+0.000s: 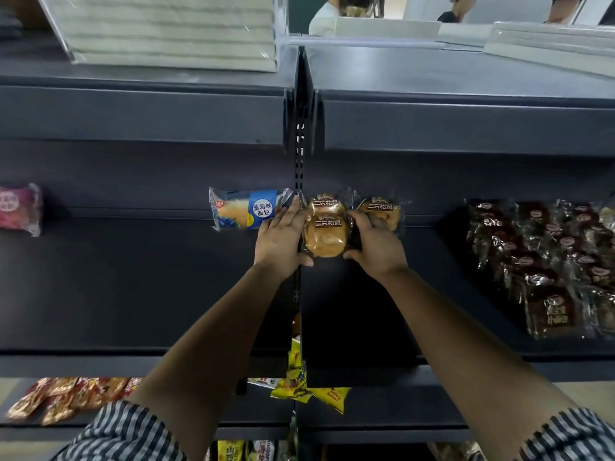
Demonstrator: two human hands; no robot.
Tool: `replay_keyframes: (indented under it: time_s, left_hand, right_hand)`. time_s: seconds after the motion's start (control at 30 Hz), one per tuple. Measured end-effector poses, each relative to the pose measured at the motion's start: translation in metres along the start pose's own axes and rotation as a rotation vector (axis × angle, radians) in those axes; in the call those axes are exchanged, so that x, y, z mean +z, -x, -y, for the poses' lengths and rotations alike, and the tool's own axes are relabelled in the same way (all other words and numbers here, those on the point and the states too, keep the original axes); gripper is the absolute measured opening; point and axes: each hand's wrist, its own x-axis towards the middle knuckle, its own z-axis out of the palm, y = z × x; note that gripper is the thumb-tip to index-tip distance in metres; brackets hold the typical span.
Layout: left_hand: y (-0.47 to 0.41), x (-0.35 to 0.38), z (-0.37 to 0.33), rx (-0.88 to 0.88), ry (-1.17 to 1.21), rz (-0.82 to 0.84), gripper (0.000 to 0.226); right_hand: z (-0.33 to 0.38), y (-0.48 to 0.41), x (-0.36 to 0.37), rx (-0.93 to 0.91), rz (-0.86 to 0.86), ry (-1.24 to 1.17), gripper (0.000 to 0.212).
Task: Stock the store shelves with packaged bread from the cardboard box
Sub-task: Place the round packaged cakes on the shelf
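Note:
A round golden bread in a clear wrapper (327,236) stands at the back of the dark middle shelf (382,294), with another like it (325,205) behind. My left hand (281,239) presses its left side with straight fingers. My right hand (374,242) curls round its right side, thumb under the front edge. A third round bread (386,207) stands just right of my right hand. A blue-wrapped long bread (246,209) lies left of my left hand. No cardboard box is in view.
Dark red packets (545,261) fill the shelf's right end. A purple packet (20,209) sits far left. Below are orange snack packs (66,397) and yellow packs (299,380). A stack of white cloths (173,28) lies on the top shelf.

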Motion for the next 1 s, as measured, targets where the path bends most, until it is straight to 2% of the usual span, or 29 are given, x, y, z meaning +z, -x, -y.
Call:
replay_keyframes:
  time_s: [0.23,0.47,0.53,0.67,0.77,1.0]
  left_hand:
    - [0.0,0.001,0.001,-0.002,0.038,-0.003,0.116]
    - [0.011,0.001,0.004,0.026,0.071,-0.01,0.116]
    - [0.015,0.002,0.004,0.07,0.067,-0.041,0.112]
    - [0.025,0.002,-0.005,0.084,0.029,-0.17,0.103]
    - [0.033,0.002,-0.019,0.129,0.003,-0.147,0.101]
    - [0.051,0.011,-0.089,0.367,-0.003,-0.095,0.096]
  right_hand:
    - [0.0,-0.001,0.0,0.001,0.002,-0.019,0.089]
    - [-0.004,0.018,-0.005,0.031,0.016,-0.147,0.11]
    - [-0.007,0.025,-0.008,0.034,0.016,-0.127,0.106]
    - [-0.015,0.044,-0.017,0.018,-0.01,-0.05,0.084]
    - [-0.022,0.061,-0.027,0.039,-0.017,-0.027,0.077]
    - [-0.046,0.115,-0.059,0.064,-0.067,0.053,0.067]
